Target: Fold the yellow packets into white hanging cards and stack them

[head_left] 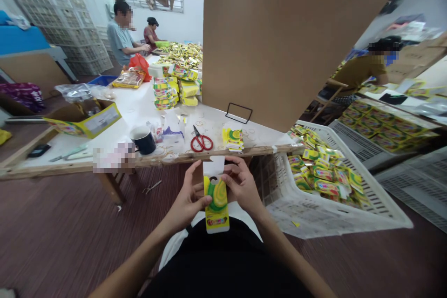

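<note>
Above my lap, a small yellow and green printed carton point(217, 200) is held upright between both hands, its white top flap point(213, 166) standing up. My left hand point(193, 193) grips the carton's left edge, thumb across the front. My right hand point(241, 184) pinches its upper right edge near the flap. Just beyond, on the table edge, lies a small stack of similar cartons point(233, 138). Red-handled scissors point(200, 140) lie to the left of that stack.
A white plastic crate point(335, 223) full of yellow cartons stands at my right. A large cardboard sheet point(268, 46) rises over the table. A dark mug point(144, 140) and an open yellow box point(87, 121) are at left. Co-workers point(120, 32) sit at the far table and at right.
</note>
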A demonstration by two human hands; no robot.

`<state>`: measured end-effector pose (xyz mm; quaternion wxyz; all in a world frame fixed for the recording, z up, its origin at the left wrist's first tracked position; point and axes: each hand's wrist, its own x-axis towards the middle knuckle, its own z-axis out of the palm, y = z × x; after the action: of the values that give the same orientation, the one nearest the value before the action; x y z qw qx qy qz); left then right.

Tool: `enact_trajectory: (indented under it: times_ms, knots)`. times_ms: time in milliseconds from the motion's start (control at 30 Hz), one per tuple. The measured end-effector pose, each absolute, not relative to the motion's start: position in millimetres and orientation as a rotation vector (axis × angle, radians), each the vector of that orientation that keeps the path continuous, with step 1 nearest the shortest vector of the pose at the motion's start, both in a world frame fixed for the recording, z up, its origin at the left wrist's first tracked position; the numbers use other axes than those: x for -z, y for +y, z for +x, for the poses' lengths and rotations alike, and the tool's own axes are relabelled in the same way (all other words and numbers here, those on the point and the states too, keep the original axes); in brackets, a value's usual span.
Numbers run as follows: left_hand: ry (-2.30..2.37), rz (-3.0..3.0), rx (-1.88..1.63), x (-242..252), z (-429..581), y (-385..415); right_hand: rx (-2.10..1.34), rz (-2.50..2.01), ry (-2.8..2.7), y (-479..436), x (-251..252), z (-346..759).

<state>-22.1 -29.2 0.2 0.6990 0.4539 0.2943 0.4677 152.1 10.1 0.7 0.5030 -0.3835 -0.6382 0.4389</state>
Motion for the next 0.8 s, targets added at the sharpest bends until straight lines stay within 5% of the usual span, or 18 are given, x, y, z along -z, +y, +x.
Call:
enact_trajectory:
  times_ms: [167,367,800]
  knots:
    - [0.725,1.070,-1.065,2,-22,-27,-0.966,-0.959,-1.727,11,-9,161]
    - [0.800,1.062,-1.084,4,-19,-26,-1.294,-1.119,-1.699,7,-4,157]
    - [0.829,1.045,-1.127,17,-21,-19,-0.857,-1.378,-1.827,9,15,134]
